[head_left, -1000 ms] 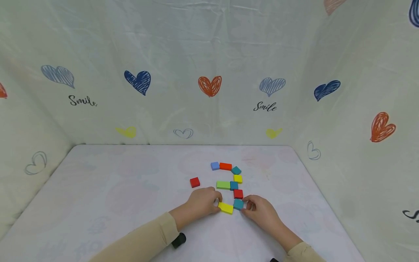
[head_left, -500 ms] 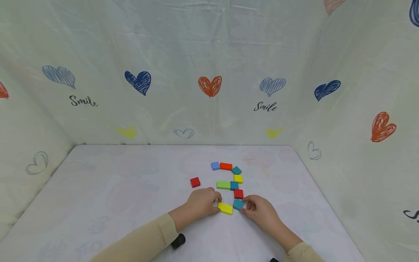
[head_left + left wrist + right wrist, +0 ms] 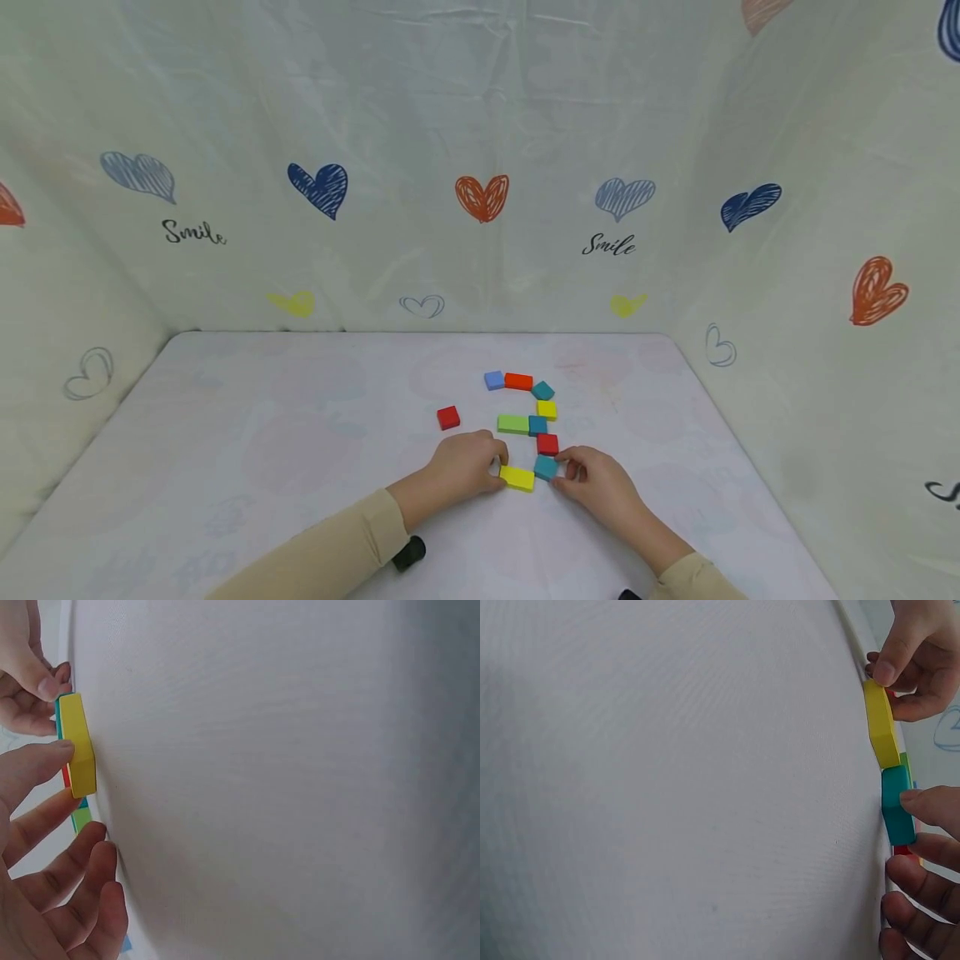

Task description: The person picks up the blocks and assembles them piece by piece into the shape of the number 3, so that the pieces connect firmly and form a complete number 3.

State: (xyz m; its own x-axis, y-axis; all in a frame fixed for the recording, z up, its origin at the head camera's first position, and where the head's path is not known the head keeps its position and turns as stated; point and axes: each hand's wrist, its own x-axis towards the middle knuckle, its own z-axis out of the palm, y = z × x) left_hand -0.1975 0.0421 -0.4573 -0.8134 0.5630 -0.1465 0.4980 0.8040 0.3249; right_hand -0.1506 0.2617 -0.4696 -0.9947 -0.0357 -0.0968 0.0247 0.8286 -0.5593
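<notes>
In the head view, my left hand (image 3: 467, 463) pinches the left end of a long yellow block (image 3: 517, 478) between thumb and forefinger. On the other side, my right hand (image 3: 600, 485) pinches a teal block (image 3: 546, 467) that lies against the yellow one's right end. Just above the teal block sits a red block (image 3: 547, 444), followed upward by a dark blue block (image 3: 537, 426) with a long green block (image 3: 513, 425) at its left. Both pinches show again in the wrist views, on the yellow block (image 3: 78, 746) and the teal block (image 3: 897, 804).
A small yellow block (image 3: 547, 410), a teal pointed block (image 3: 543, 391), an orange-red block (image 3: 518, 381) and a light blue block (image 3: 494, 380) continue the curved row. One red block (image 3: 448, 417) lies apart on the white table (image 3: 300, 450). A heart-printed curtain (image 3: 390, 250) hangs behind.
The yellow block has turned slightly and lies a little more level, with its end still by the teal block. Both hands have stayed almost in place.
</notes>
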